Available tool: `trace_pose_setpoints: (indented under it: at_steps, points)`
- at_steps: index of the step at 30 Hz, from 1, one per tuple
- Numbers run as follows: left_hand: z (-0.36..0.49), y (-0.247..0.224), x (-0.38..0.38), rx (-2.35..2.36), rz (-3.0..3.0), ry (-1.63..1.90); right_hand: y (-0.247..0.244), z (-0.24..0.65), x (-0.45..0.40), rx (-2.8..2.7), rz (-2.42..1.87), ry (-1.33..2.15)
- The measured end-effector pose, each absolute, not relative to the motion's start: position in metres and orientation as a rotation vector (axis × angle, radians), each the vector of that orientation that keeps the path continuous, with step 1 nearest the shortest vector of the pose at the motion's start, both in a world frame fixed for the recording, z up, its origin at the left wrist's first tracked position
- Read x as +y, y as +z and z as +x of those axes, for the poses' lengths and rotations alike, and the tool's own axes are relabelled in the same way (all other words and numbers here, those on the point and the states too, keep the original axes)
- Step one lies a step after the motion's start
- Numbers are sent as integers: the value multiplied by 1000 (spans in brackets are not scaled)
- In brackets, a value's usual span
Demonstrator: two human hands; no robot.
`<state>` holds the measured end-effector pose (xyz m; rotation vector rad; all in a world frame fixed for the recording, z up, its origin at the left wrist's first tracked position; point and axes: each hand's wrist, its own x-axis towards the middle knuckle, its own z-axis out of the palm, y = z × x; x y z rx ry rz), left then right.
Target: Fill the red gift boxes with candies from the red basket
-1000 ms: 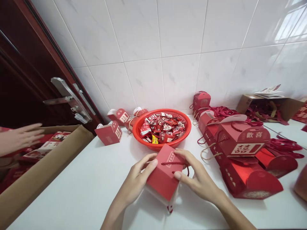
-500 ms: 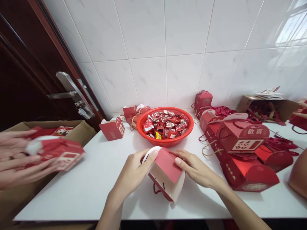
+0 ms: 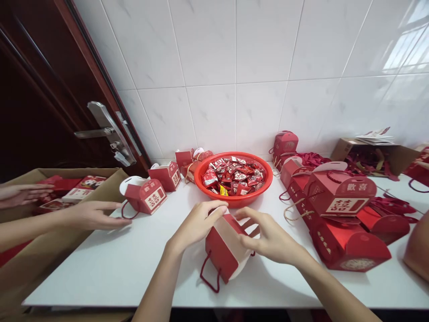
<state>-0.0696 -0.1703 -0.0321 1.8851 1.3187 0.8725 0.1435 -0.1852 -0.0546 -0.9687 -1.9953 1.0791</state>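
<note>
A red paper gift box with dark red cord handles is tilted on the table in front of me, its pale inside partly showing. My left hand grips its upper left edge between thumb and fingers. My right hand is at the box's right side with fingers bent and apart; its fingertips are partly hidden, so contact is unclear. Just behind my hands stands a red plastic basket full of wrapped sweets.
Another person's hands reach in from the left, one hand beside a red box, over a cardboard carton. Several red boxes are stacked at right, near red ribbons and a small carton.
My box has turned, bringing its corded side into view. My right fingers have spread away from its panel. The other person has set a red box on the table at left.
</note>
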Motion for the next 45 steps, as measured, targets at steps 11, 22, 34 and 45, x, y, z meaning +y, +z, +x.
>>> trace_pose_setpoints:
  at_steps: [11,22,34,45]
  points:
    - [-81,-30,-143,1061,1744,866,-73,158,-173,-1505,-965,1145]
    - [-35,-34,-61,1315,2065,836,-52,167,-161,-1651,-974,823]
    - [-43,-39,-67,1142,1579,1242,-58,167,-119,-1323,-973,1058]
    - [-42,-41,-68,1100,1554,1260,-53,149,-90,-1232,-905,1185]
